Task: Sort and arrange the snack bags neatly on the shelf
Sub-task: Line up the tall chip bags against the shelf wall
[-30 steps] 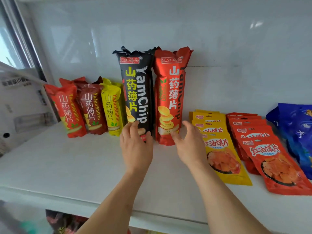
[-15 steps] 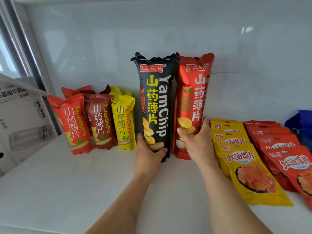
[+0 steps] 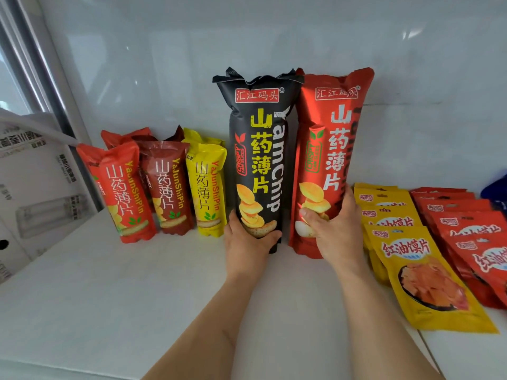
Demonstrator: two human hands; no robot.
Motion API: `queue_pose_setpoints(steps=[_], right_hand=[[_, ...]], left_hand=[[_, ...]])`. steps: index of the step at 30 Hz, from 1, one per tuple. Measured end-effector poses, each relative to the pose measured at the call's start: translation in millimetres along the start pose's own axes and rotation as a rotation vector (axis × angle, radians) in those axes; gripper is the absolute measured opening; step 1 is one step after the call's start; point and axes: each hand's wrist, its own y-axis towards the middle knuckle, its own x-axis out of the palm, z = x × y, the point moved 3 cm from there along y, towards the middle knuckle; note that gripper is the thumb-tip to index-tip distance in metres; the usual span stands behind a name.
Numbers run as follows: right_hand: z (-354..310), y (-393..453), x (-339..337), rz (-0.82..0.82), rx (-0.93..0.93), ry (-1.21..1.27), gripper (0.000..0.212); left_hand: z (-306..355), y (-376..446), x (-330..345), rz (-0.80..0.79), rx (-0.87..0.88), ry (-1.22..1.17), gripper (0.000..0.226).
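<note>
Hands [image 3: 248, 237] [image 3: 336, 231] around two tall bags [image 3: 258, 160] [image 3: 329, 149]

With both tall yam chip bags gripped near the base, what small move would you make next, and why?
Probably slide both back toward the wall: the left hand grips the black bag, the right hand the tall red bag, both upright, touching, ahead of the small bags.
</note>
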Motion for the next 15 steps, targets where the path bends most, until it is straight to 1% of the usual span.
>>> queue_pose_setpoints(steps=[6,13,15], right_hand=[[5.7,-0.1,-4.8,0.019,-0.004,0.015,0.089],[3.3,-0.6,-3.2,0.011,0.0,0.012,0.09],[3.6,0.5,-1.5,0.002,-0.004,0.023,0.089]], left_hand=[[-8.2,4.8,-0.2,0.003,-0.007,-0.048,0.104],[-7.8,3.5,-1.9,-0.014,0.005,-0.038,0.102],[-7.1,1.7,-2.3,-0.025,0.008,-0.036,0.106]])
